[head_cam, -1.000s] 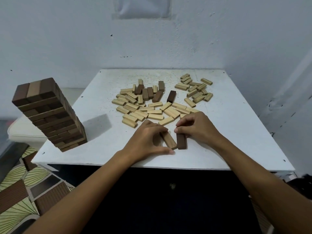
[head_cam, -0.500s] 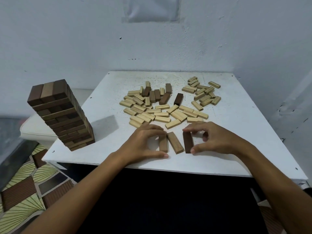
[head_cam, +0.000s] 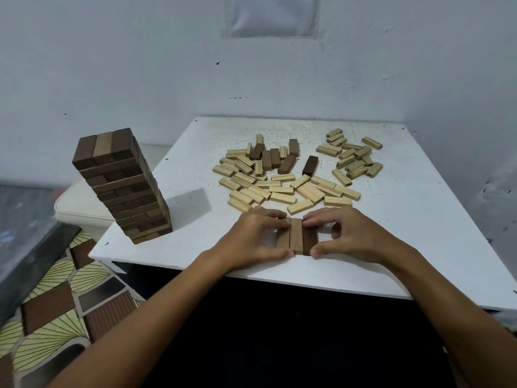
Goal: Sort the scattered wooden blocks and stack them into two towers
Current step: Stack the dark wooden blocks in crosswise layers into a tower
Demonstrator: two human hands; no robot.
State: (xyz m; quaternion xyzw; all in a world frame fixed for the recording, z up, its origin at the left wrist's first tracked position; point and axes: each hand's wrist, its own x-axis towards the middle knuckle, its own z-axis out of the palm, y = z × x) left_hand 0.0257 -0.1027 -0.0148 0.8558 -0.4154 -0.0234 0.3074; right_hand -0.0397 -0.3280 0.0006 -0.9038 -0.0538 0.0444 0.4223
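Near the front edge of the white counter (head_cam: 419, 219) lie three brown blocks (head_cam: 296, 236) side by side, long sides touching, making one flat row. The left hand (head_cam: 251, 239) grasps the row from the left: fingers curled over the far end, thumb at the near end. The right hand (head_cam: 352, 236) grasps it from the right in the same way, w/ index finger on the far end and thumb tip at the near corner of the darkest block. Both hands press toward each other, so the row sits between them. Just behind the hands is a scattered pile of light blocks (head_cam: 282, 189), most lying flat, and a second smaller group of light blocks (head_cam: 352, 161) is further back on the right. Among the pile, at the far side, are several dark blocks (head_cam: 279, 159), some lying at an angle. At the left corner of the counter stands a finished dark tower (head_cam: 123, 189), many layers high, approx. upright; the wide lens makes it look tilted. Behind is a pale wall (head_cam: 140, 65), and a patterned floor (head_cam: 56, 303) shows at lower left.
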